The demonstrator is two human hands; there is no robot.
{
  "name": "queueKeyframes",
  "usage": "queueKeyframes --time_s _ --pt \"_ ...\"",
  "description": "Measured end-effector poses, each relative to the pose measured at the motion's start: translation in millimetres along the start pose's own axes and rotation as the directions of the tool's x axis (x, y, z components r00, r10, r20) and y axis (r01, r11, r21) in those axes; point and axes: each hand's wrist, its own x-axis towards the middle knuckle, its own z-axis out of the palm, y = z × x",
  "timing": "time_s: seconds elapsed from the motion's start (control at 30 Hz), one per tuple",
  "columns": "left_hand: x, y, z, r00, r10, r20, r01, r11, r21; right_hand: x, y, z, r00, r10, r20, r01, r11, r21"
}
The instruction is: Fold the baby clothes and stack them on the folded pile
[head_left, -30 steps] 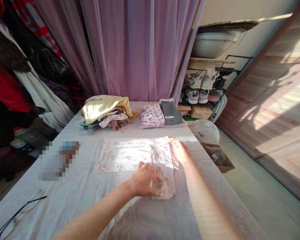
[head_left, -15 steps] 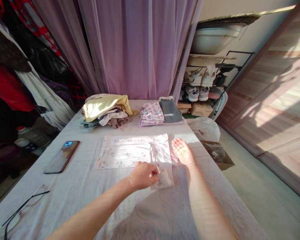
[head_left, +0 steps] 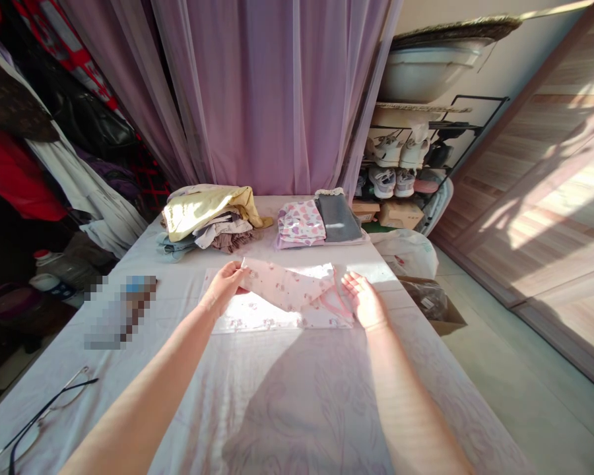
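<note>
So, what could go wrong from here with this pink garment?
The left hand pinches only one end of the pale pink printed garment, so the thin cloth could slip and land skewed. The right hand lies open, gripping nothing, so the other side may shift. The folded stack of clothes sits just beyond and could get nudged.

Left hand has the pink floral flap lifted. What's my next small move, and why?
Probably lay the flap down square on the garment beneath: the left hand holds it slanted, while the right hand rests open at the edge.
</note>
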Motion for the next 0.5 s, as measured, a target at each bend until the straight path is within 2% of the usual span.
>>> queueKeyframes --time_s 0.17,0.37,0.43,0.5 --pt "24.1 -34.7 -16.0 0.983 -0.119 -0.141 0.132 0.987 0.088 -0.4 -3.6 1.3 1.000 0.007 -0.027 -0.007 1.000 0.024" --pt "27.5 -45.5 -25.8 0.981 -0.132 -0.145 0.155 0.974 0.166 -8.3 -6.4 12.0 0.997 -0.014 -0.076 0.014 1.000 -0.002" --pt "27.9 -44.8 -28.7 0.983 -0.122 -0.137 0.149 0.966 0.213 -13.4 -9.8 22.3 0.996 -0.039 -0.085 0.032 0.995 -0.090" --pt "27.3 -42.3 -31.3 0.983 -0.097 -0.155 0.137 0.952 0.274 -17.6 -16.5 35.2 0.992 -0.120 -0.050 0.100 0.952 -0.290"
